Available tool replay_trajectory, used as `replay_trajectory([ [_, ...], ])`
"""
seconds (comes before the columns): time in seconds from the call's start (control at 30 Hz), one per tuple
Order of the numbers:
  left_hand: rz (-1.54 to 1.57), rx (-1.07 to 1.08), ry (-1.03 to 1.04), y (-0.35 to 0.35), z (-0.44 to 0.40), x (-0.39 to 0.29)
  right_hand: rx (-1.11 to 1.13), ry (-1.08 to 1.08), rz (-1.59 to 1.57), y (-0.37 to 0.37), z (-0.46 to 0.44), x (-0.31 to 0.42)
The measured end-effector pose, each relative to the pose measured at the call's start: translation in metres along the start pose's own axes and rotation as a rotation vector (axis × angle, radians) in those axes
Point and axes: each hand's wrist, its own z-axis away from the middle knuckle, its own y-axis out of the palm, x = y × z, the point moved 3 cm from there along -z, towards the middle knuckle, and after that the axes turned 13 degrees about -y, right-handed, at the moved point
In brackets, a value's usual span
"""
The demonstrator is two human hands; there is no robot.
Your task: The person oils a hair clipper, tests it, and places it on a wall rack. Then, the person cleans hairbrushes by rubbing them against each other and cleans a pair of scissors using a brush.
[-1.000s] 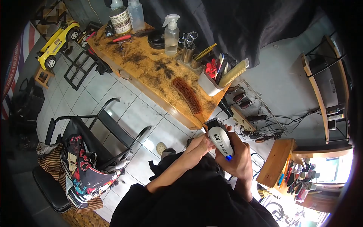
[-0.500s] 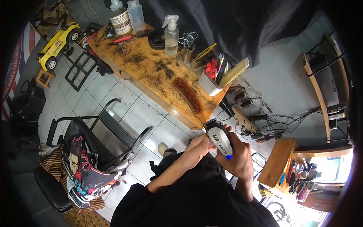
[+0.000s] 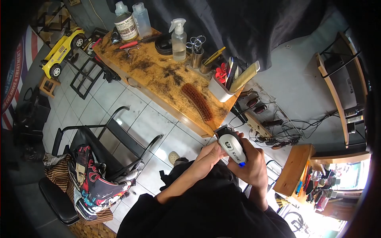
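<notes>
A white and black hair clipper (image 3: 231,148) with a blue-lit end points away from me, its blade end near the table corner. My right hand (image 3: 254,164) is wrapped round the clipper's body from the right. My left hand (image 3: 208,158) is closed at the clipper's left side near the blade end, thumb and fingers pressed against it. Whether these fingers pinch a small part there is hidden. Just beyond the clipper, a brown bristle brush (image 3: 197,101) with a wooden handle lies on the wooden table (image 3: 158,89), among dark hair clippings.
On the table stand a spray bottle (image 3: 179,43), a metal cup with scissors (image 3: 197,57), and a white holder (image 3: 220,93) with combs. To the left is a black barber chair (image 3: 93,144) with a patterned cloth (image 3: 93,178). Cables (image 3: 283,137) tangle along the right wall.
The view has shifted slightly. Both hands keep their hold around the clipper, and its position against the table corner is almost the same.
</notes>
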Motion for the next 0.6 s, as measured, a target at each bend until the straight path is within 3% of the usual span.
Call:
replay_trajectory([
  [0.6,-0.004,-0.021,-0.049,-0.0024,-0.0003,0.0031,-0.031,0.013,-0.054,0.0002,0.0017,-0.0041],
])
